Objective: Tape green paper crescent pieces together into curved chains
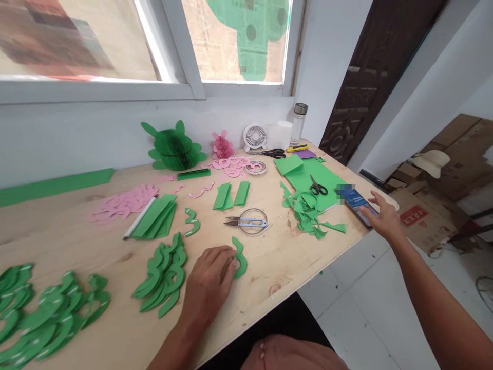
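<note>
My left hand [213,270] is closed on a curvy green paper cutout [241,263] near the front edge of the wooden table [265,272]. At the table's right corner, my right hand [381,213] has its fingers apart over a phone [358,205], with fingertips at its lower part. Blue-handled thread snips [248,222] lie on a clear round disc just beyond my left hand. A single wavy green piece [191,222] with white marks rests farther left, beside a pile of green cutouts [165,275].
Green scraps [308,210] and black scissors [318,186] lie by green sheets [300,174] at the right. More green cutouts [50,313] fill the left front. Pink cutouts [127,203], a small fan [254,136] and a glass bottle [299,123] stand or lie farther back.
</note>
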{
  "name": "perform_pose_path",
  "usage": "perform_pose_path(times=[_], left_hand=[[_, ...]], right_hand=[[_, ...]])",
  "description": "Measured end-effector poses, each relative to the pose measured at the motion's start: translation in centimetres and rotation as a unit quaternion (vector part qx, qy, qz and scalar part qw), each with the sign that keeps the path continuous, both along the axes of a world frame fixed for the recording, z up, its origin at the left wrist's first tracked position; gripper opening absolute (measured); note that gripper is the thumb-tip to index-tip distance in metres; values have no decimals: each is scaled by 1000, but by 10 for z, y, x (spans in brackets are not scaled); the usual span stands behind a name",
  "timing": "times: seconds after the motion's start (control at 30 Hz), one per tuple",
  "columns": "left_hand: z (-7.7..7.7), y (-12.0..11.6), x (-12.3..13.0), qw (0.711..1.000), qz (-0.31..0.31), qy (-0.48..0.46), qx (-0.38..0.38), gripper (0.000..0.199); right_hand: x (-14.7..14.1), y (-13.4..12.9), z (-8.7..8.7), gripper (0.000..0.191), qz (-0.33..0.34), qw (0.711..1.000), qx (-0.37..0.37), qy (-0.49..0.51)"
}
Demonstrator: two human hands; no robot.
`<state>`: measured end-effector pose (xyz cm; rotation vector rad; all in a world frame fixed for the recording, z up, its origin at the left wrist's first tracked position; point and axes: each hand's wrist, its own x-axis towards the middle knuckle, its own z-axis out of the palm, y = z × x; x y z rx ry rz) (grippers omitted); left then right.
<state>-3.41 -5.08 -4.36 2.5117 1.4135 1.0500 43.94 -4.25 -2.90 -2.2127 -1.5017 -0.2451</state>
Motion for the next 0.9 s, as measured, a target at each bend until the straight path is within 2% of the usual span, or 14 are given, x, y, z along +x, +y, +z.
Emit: perform_pose_path(times=[0.13, 0.27, 0.43, 0.6, 0.73, 0.9], left_hand=[[0, 0, 0, 1000, -5, 4, -1, 15], [0, 0, 0, 1000, -9, 2, -2, 16], [-1, 0, 0, 1000, -7, -4, 1, 16], [-1, 0, 0, 1000, -8, -4, 3, 16], [-1, 1, 1, 1000, -9, 0, 2, 15], [0, 0, 0, 1000, -9, 8, -1, 14]], right_hand=[[0, -26, -5, 57, 56, 992, 82, -78], [-4, -49, -12, 50, 93, 977, 122, -146], [-12, -62, -19, 47, 96, 966, 151, -186], [-12, -66, -26, 49, 78, 968, 150, -187], [-13, -49, -23, 47, 91, 969, 130, -188], [-18, 2, 2, 45, 128, 974, 84, -166]])
